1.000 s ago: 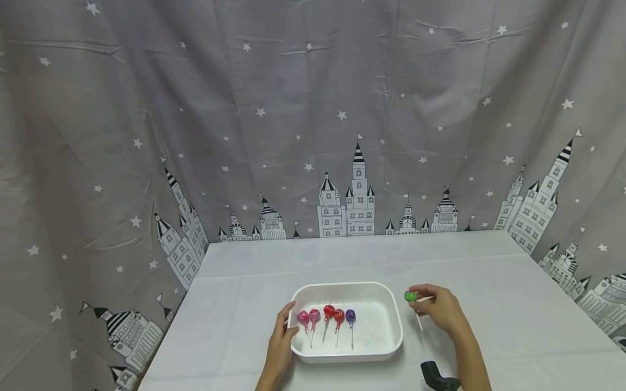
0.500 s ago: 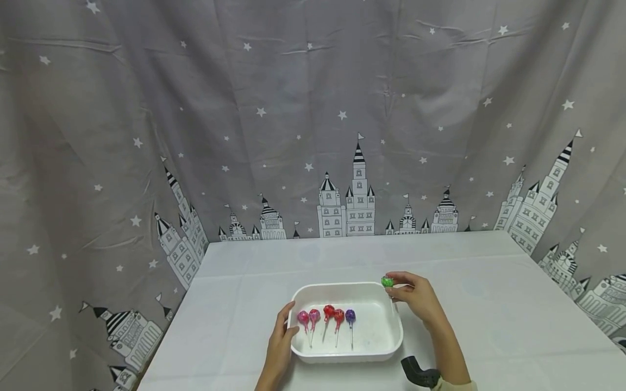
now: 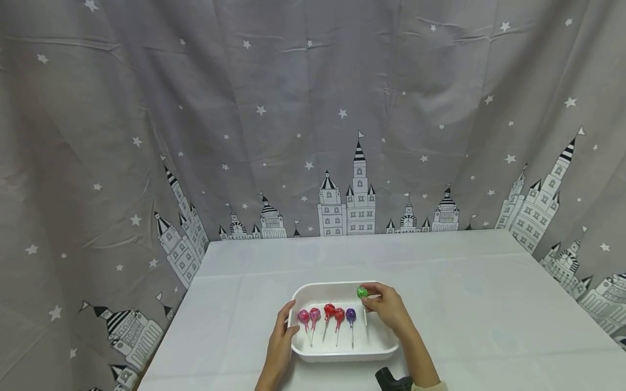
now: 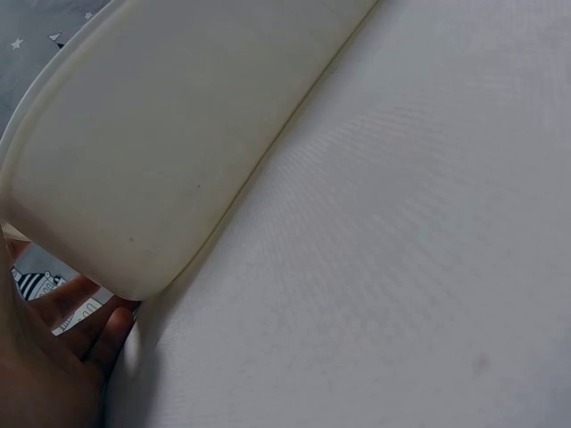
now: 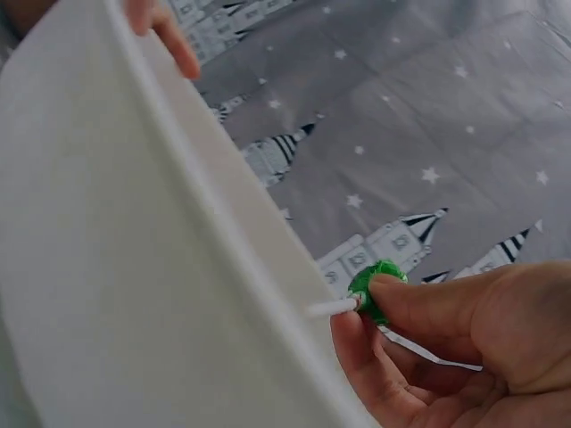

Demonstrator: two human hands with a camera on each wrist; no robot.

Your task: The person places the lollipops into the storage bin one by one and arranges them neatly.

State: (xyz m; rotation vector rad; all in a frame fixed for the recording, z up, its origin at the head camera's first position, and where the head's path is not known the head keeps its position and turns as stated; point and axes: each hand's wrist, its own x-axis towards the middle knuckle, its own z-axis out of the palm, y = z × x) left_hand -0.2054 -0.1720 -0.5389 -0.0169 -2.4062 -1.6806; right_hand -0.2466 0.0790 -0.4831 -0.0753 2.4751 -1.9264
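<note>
A white plastic tray (image 3: 342,357) stands on the table. My left hand (image 3: 280,343) grips its left end, thumb over the rim and fingers along the outside; the left wrist view shows fingertips by the tray's lower corner (image 4: 147,290). My right hand (image 3: 389,310) pinches a green-wrapped lollipop (image 3: 362,292) by its head between thumb and fingers, over the tray's right half, white stick pointing down. In the tray lie two pink lollipops (image 3: 314,314), two red lollipops (image 3: 339,315) and a purple lollipop (image 3: 350,315), roughly side by side with sticks toward me.
A white cloth covers the table (image 3: 489,304). Behind it hangs a grey curtain (image 3: 274,136) printed with stars and castles. A black curved device (image 3: 391,381) sits at my right wrist, beside a pale sleeve (image 3: 430,386).
My right hand has carried the green lollipop leftward, from beside the tray, past its right rim, to a spot over the inside near the purple lollipop. The left hand stays on the tray.
</note>
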